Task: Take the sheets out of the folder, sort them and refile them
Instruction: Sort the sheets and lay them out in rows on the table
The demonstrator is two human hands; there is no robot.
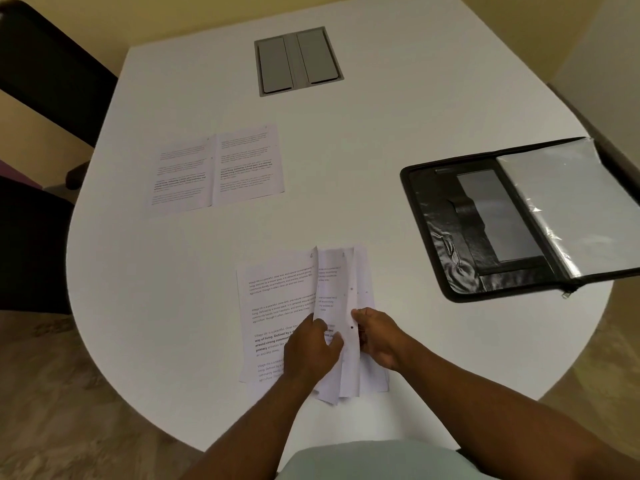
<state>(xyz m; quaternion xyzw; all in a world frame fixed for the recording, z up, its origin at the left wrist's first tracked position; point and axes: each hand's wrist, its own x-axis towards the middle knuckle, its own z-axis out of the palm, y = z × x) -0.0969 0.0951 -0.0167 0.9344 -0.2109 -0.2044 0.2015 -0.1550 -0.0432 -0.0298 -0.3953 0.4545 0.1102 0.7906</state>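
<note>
A loose stack of printed sheets [277, 299] lies on the white table [381, 168] right in front of me. One sheet [332, 289] is lifted and curled upward along its punched edge. My left hand [311, 348] pinches that raised sheet from the left, and my right hand [377, 337] pinches its punched edge from the right. Two more printed sheets [216, 168] lie flat side by side farther back on the left. The black zip folder [485, 220] lies open at the right, with clear plastic sleeves [571, 202] in its right half.
A grey cable hatch [298, 60] is set into the table's far middle. A dark chair [41, 81] stands at the left edge. The folder's right side overhangs the table edge. Carpet shows below the rounded front rim.
</note>
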